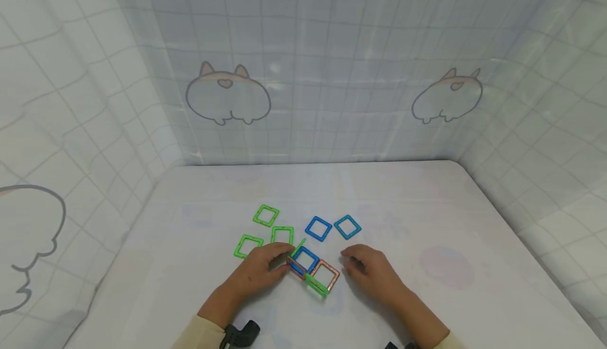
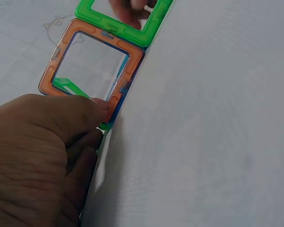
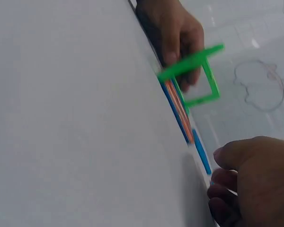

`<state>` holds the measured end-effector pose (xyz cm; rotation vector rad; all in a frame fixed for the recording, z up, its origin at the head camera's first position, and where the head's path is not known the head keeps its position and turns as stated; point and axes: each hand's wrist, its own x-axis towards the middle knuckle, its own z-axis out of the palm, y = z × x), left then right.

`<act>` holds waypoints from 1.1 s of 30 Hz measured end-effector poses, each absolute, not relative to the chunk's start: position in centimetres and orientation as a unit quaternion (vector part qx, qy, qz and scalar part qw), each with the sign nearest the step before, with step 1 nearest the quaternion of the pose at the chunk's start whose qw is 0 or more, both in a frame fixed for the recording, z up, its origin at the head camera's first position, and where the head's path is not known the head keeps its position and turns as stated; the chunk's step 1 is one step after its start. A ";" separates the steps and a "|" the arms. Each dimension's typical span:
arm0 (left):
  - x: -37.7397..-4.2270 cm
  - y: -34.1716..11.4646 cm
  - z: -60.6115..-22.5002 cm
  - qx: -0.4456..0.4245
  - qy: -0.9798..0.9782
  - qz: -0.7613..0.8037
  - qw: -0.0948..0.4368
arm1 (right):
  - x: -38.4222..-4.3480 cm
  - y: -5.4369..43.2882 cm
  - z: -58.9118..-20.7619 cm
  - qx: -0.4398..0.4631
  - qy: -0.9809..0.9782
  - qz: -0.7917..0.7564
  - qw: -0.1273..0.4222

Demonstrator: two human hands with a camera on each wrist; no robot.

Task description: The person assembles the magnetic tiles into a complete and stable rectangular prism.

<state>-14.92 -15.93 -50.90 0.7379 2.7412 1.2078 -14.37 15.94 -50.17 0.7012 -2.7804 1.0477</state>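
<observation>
A joined group of square magnetic tiles lies before me. In it are a flat blue tile [image 1: 311, 254], a flat orange tile [image 1: 334, 281], an upright orange tile [image 2: 46, 81], a front green tile [image 2: 154, 29] standing on edge, and another green tile [image 1: 300, 245] raised at the back left. My left hand [image 1: 258, 271] pinches the group's left corner, its thumb on the upright orange tile; its fingertips are partly hidden behind. To the right of the group, apart from it, my right hand [image 1: 374, 273] hovers with loosely bent fingers and holds nothing.
Beyond the hands, several loose tiles lie flat: green tiles [image 1: 257, 221] at the left, a blue tile [image 1: 309, 231] and a lighter blue tile [image 1: 338, 228] at the right. Curtains [image 1: 303, 38] printed with a grid surround the white tabletop [image 1: 398, 196] on three sides.
</observation>
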 end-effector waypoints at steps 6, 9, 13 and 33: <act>-14.6 -16.1 -50.9 0.237 0.890 0.390 0.021 | -17.0 15.7 -50.1 0.055 -0.934 0.344 0.077; -14.4 -16.1 -51.1 0.242 0.890 0.387 0.015 | -18.3 15.5 -50.2 0.025 -0.934 0.345 0.084; -14.4 -16.1 -51.2 0.248 0.887 0.389 0.003 | -19.8 15.1 -50.0 0.009 -0.946 0.314 0.079; -14.7 -16.0 -50.8 0.256 0.890 0.376 0.009 | -21.2 14.5 -48.6 0.004 -0.978 0.193 0.085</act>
